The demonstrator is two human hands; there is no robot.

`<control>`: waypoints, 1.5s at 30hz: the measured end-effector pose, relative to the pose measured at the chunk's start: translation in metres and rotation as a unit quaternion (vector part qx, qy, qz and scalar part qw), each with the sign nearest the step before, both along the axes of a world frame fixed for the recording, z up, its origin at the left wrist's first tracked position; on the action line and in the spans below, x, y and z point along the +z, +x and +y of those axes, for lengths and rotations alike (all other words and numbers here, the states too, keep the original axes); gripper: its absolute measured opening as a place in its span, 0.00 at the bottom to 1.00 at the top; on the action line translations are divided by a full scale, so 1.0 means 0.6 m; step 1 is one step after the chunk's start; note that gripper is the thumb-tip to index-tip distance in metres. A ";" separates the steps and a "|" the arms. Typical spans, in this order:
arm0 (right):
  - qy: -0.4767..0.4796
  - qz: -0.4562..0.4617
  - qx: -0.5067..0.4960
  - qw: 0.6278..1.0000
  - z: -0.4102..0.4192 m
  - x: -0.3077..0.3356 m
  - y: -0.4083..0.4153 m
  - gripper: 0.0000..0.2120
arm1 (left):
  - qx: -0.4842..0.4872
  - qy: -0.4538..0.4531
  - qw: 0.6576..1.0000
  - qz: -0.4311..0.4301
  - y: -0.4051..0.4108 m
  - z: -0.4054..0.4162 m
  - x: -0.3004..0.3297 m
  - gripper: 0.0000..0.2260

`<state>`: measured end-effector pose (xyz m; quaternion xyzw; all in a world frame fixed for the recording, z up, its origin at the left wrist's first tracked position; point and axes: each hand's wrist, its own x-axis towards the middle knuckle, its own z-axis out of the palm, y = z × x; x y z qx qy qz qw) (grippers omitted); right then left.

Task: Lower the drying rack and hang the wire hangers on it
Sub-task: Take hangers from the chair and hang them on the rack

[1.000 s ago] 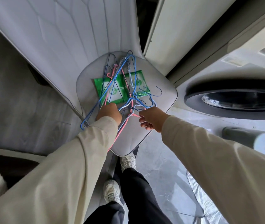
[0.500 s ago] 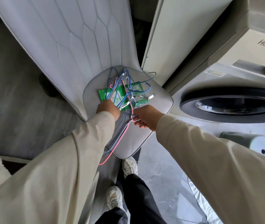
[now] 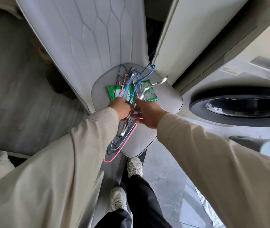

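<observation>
Wire hangers (image 3: 131, 96), blue, pink and silvery, are bunched above the grey chair seat (image 3: 163, 102), their lower loops hanging past its front edge toward the floor. Nearest the camera, two pale shoes (image 3: 135, 167) and dark trousers are seen on the marbled floor (image 3: 168, 178). The bunch is clenched in the left hand (image 3: 121, 107); the right hand (image 3: 147, 113) is laid against it with fingers spread, and a firm grasp there cannot be told. A green packet (image 3: 149, 94) is lying on the seat beneath the hooks. The quilted chair back (image 3: 89, 38) rises behind, and a washing machine door (image 3: 239, 106) is close on the right.
</observation>
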<state>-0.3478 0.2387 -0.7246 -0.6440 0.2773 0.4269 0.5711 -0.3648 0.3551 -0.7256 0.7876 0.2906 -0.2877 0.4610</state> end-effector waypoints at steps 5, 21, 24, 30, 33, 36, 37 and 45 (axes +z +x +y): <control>-0.059 0.011 -0.016 0.998 0.005 -0.021 -0.009 0.07 | 0.063 -0.023 0.998 -0.009 -0.017 0.007 -0.010 0.07; -0.037 -0.011 0.079 0.996 0.060 0.026 0.029 0.25 | 0.069 0.198 0.966 -0.151 -0.010 0.082 0.090 0.05; 0.009 -0.006 0.095 0.995 0.070 0.063 0.025 0.26 | 0.079 0.215 0.960 -0.160 -0.013 0.096 0.134 0.05; 0.074 -0.002 0.108 0.991 0.094 0.188 0.025 0.18 | 0.075 0.275 0.944 -0.164 -0.017 0.114 0.254 0.07; 0.093 -0.046 0.109 0.989 0.106 0.263 0.021 0.21 | 0.071 0.282 0.940 -0.179 -0.023 0.107 0.328 0.07; 0.138 -0.070 0.104 0.983 0.112 0.335 0.014 0.20 | 0.056 0.261 0.947 -0.179 -0.028 0.094 0.391 0.08; 0.146 -0.079 0.098 0.981 0.113 0.358 0.011 0.18 | 0.043 0.247 0.953 -0.172 -0.030 0.090 0.410 0.09; 0.041 -0.130 0.040 0.990 0.008 0.565 -0.063 0.11 | -0.110 0.190 0.959 -0.181 -0.076 -0.011 0.594 0.14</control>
